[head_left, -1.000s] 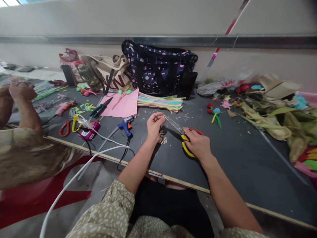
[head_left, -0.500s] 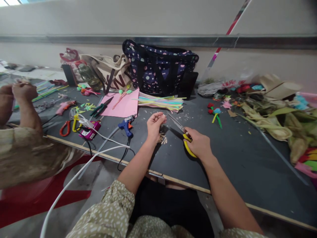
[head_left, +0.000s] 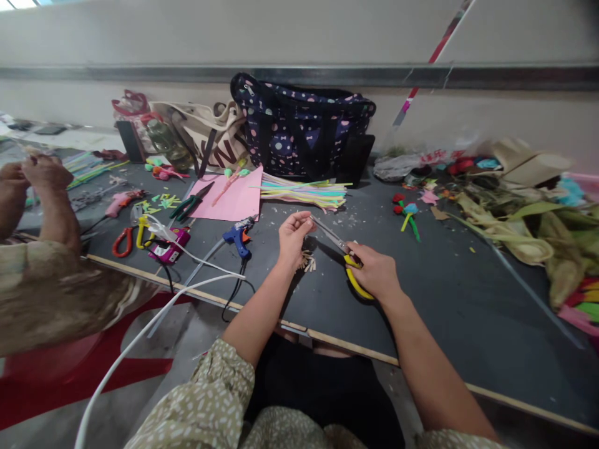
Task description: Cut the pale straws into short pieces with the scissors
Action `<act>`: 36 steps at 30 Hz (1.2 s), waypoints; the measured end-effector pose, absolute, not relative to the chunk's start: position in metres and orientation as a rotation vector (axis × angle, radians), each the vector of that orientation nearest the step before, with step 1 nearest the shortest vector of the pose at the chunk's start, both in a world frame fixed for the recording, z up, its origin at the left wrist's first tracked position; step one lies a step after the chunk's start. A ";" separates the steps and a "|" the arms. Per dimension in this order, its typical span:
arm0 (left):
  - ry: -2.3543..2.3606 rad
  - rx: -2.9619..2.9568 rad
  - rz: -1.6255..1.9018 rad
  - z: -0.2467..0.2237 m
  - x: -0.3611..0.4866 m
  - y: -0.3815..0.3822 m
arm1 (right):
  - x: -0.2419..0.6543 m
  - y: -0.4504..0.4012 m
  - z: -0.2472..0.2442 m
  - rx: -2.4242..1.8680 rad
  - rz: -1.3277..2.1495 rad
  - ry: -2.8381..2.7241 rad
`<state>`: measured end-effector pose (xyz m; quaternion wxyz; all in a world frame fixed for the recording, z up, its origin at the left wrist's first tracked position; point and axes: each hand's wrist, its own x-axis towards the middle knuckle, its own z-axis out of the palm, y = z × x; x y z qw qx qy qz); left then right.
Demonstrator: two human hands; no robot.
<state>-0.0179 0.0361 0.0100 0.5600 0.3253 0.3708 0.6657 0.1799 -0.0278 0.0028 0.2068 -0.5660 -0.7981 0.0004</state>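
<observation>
Scissors (head_left: 344, 245) with grey metal blades and yellow handle, gripped in right hand (head_left: 374, 268), right of blue plastic glue gun (head_left: 238, 241). Pinching narrowly with left hand (head_left: 292, 240) at blade tips (whether on anything, cannot tell), nearer glue gun.

Head view — forward, down at hands (head_left: 292, 240)

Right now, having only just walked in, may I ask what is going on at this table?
The person's right hand holds a pair of scissors, its blades pointing at the fingertips of the left hand, which seems to pinch something too small to make out. Small pale pieces lie on the table beside that hand. A blue glue gun lies to the left, unheld, and a co-worker's hands are raised at far left.
</observation>
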 end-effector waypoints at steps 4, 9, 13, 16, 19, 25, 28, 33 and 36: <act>0.880 0.812 1.567 0.008 -0.018 0.037 | 0.180 -0.028 0.003 -1.579 0.005 -2.213; 0.906 0.834 1.563 0.008 -0.018 0.037 | 0.181 -0.028 0.002 -1.580 0.006 -2.212; 0.894 0.835 1.561 0.008 -0.019 0.037 | 0.182 -0.028 0.001 -1.578 -0.007 -2.209; 0.900 0.834 1.559 0.008 -0.019 0.037 | 0.183 -0.028 0.001 -1.588 -0.015 -2.210; 0.906 0.835 1.552 0.009 -0.019 0.037 | 0.183 -0.028 0.002 -1.606 -0.024 -2.213; 0.898 0.803 1.547 0.013 -0.017 0.035 | 0.182 -0.027 0.001 -1.622 0.056 -2.103; 0.893 0.763 1.550 0.014 -0.017 0.035 | 0.184 -0.026 0.000 -1.689 0.097 -2.021; 0.893 0.713 1.555 0.016 -0.019 0.035 | 0.187 -0.023 0.000 -1.760 0.063 -2.027; 0.901 0.703 1.555 0.017 -0.019 0.035 | 0.188 -0.022 -0.001 -1.812 0.049 -1.982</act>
